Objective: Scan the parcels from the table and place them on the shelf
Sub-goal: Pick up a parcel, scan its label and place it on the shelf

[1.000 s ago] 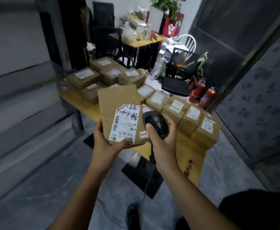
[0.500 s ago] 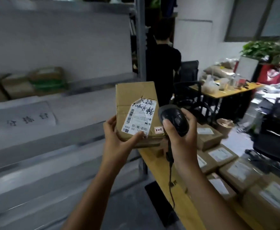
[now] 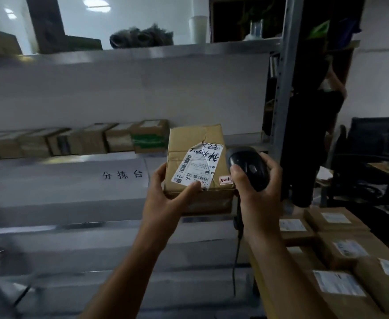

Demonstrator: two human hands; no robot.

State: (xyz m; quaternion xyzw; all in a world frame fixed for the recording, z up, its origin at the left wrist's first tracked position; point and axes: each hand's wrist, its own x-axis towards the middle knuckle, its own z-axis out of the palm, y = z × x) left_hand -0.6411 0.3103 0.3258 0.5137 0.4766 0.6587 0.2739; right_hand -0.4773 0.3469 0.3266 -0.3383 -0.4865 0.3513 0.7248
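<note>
In front of the grey metal shelf (image 3: 50, 164), the left hand (image 3: 165, 201) gripped the brown cardboard parcel (image 3: 195, 143) by one corner and the right hand (image 3: 255, 192) clutched the black handheld scanner (image 3: 246, 165), so the parcel might have tipped free or struck the shelved boxes (image 3: 96, 141).

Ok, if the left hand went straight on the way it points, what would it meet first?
Likely the shelf's open stretch right of the green-taped box; the left hand, gripping the parcel, points there. The parcel hides part of it and depth is unclear.
</note>
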